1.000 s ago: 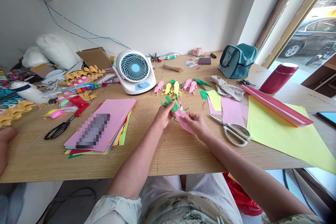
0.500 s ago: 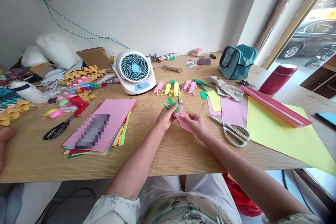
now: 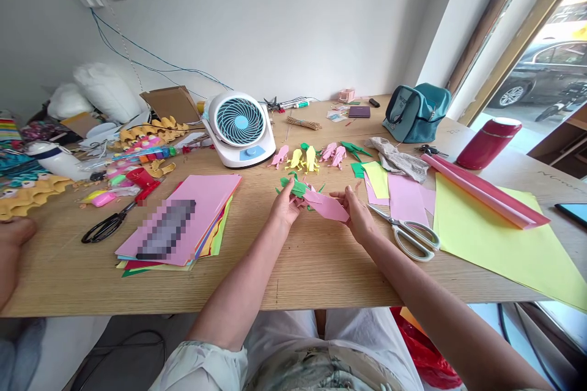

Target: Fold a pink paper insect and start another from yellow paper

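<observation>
Over the middle of the wooden table, my left hand [image 3: 285, 206] pinches a folded green paper piece [image 3: 299, 187] with thin pointed parts sticking out. A pink paper strip [image 3: 328, 205] extends from it to the right, towards my right hand [image 3: 360, 215], whose fingers are closed on the strip's far end. Behind my hands stand small folded paper figures: a pink one [image 3: 279, 157], yellow ones [image 3: 311, 160], more pink ones [image 3: 339, 157] and a green one [image 3: 355, 150].
White-handled scissors [image 3: 415, 238] lie right of my hands, beside pink sheets [image 3: 406, 197] and a large yellow sheet [image 3: 495, 238]. Left are a coloured paper stack [image 3: 208, 195], black-handled scissors [image 3: 107, 227] and a fan [image 3: 241, 125]. Another person's hand [image 3: 17, 232] rests at the far left.
My hands have moved apart slightly, and more of the pink strip shows between them. The green piece has shifted a little left and down. The whole view has shifted slightly.
</observation>
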Motion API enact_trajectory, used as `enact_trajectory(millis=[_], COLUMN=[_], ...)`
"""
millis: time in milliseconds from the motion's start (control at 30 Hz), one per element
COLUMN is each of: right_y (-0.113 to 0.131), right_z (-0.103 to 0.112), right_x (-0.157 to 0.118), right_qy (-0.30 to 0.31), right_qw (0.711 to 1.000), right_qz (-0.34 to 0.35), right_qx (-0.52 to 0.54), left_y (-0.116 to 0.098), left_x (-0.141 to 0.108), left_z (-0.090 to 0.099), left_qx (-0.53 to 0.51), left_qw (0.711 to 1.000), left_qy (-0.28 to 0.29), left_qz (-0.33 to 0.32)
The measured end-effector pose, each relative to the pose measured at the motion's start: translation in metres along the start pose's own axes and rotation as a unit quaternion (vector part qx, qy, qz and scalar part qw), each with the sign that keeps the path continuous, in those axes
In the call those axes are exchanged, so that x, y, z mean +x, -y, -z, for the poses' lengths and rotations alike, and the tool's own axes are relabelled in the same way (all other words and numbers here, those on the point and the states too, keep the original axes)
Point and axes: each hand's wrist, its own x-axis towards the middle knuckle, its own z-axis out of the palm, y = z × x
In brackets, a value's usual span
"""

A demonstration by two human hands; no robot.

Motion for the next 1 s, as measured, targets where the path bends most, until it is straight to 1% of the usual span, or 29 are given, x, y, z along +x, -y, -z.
enact_trajectory(millis=[67, 133, 233, 367, 500, 667, 733, 767, 833, 900, 933, 1000], right_y=[-0.002, -0.002, -0.002, -0.005, -0.009, -0.009, -0.006, -0.004, 0.002, 0.008, 0.012, 0.018], right_z=[-0.001, -0.004, -0.009, -0.005, 0.000, -0.003, -0.003, -0.002, 0.002, 0.007, 0.010, 0.013], right_x=[0.001, 0.000, -0.001, 0.005, 0.012, 0.014, 0.014, 0.014, 0.013, 0.013, 0.013, 0.012], right_qy=[-0.010, -0.009, -0.017, -0.041, -0.062, -0.077, -0.072, -0.064, -0.043, -0.024, -0.016, -0.007], right_qw=[0.999, 0.998, 1.000, 0.997, 0.993, 0.992, 0.994, 0.996, 0.999, 0.993, 0.991, 0.986], right_qz=[-0.027, -0.041, -0.007, 0.051, 0.070, 0.076, 0.064, 0.046, -0.011, -0.062, -0.070, -0.062], right_qx=[0.037, 0.046, 0.018, -0.030, -0.066, -0.068, -0.052, -0.032, 0.027, 0.093, 0.117, 0.155], left_y=[0.000, 0.003, 0.009, 0.015, 0.018, 0.022, 0.021, 0.019, 0.016, 0.012, 0.011, 0.008], left_x=[0.000, -0.001, -0.004, -0.007, -0.009, -0.011, -0.012, -0.012, -0.012, -0.012, -0.011, -0.011], left_z=[0.000, -0.001, -0.004, -0.007, -0.007, -0.009, -0.009, -0.009, -0.009, -0.008, -0.008, -0.008], left_qx=[-0.022, -0.024, -0.010, 0.019, 0.039, 0.032, 0.028, 0.024, 0.011, -0.004, -0.011, -0.023], left_qw=[1.000, 0.999, 1.000, 1.000, 0.999, 0.997, 0.998, 0.998, 0.998, 0.998, 0.998, 0.998], left_qy=[-0.016, -0.023, -0.013, 0.001, 0.037, 0.064, 0.063, 0.056, 0.040, 0.032, 0.032, 0.032], left_qz=[0.002, 0.009, 0.021, 0.008, -0.008, 0.005, 0.013, 0.022, 0.045, 0.060, 0.061, 0.056])
